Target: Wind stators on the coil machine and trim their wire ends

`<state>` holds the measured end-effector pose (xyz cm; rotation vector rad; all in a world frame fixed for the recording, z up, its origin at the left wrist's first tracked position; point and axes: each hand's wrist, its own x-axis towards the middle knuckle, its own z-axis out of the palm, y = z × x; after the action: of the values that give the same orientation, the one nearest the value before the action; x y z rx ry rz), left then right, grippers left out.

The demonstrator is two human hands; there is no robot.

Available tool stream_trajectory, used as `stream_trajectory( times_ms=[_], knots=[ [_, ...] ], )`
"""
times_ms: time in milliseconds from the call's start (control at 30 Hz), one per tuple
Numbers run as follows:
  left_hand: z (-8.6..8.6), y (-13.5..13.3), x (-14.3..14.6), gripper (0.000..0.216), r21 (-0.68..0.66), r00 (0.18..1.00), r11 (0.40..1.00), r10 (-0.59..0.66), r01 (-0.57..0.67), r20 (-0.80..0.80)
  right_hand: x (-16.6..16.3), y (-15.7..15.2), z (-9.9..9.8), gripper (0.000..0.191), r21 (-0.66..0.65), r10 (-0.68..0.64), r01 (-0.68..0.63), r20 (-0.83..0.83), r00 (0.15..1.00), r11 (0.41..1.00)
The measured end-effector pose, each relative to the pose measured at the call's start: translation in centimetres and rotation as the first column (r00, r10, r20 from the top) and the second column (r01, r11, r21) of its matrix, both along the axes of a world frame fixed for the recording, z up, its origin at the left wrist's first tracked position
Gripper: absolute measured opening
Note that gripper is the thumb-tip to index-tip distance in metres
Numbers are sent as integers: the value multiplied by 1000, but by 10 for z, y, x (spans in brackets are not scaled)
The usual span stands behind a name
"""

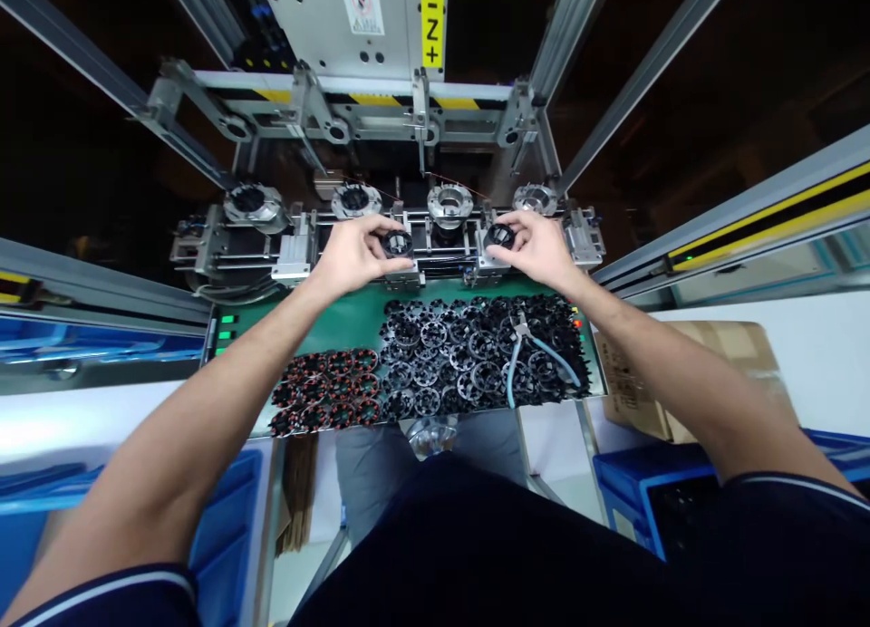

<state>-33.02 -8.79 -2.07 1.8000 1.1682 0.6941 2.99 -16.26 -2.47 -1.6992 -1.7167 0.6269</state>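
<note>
My left hand pinches a black slotted stator core between thumb and fingers, in front of the machine's fixtures. To its right, my right hand grips a second black stator core by its rim. Both cores are held up above the machine's front rail. Behind my hands is a row of round metal fixtures; the far-left fixture and the one beside it carry black cores. The centre-right fixture shows its bare metal ring, and the far-right fixture stands just behind my right hand.
On the green work surface lie many black stator cores and, at left, cores with reddish windings. Blue-handled cutters rest on the black ones. Metal arms overhang the fixtures. A cardboard box stands right.
</note>
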Motion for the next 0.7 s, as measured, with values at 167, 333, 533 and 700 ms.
stream_trajectory(
  times_ms=[167, 333, 533, 700],
  knots=[
    [16, -16, 4, 72, -3, 996, 1000, 10, -9, 93, 11, 7, 17, 75, 2, -53, 57, -350, 935, 998],
    [28, -98, -6, 65, -213, 853, 968, 220, -132, 472, 47, 27, 39, 88, 41, -47, 70, -411, 910, 997],
    [2, -218, -22, 64, -558, 740, 810, 486, -182, 465, 89, 61, 44, 80, 88, -144, 143, 7, 990, 986],
    [-16, -277, -44, 67, -708, 607, 615, 723, -346, 331, 100, 82, 34, 58, 60, -71, 60, 206, 976, 996]
  ],
)
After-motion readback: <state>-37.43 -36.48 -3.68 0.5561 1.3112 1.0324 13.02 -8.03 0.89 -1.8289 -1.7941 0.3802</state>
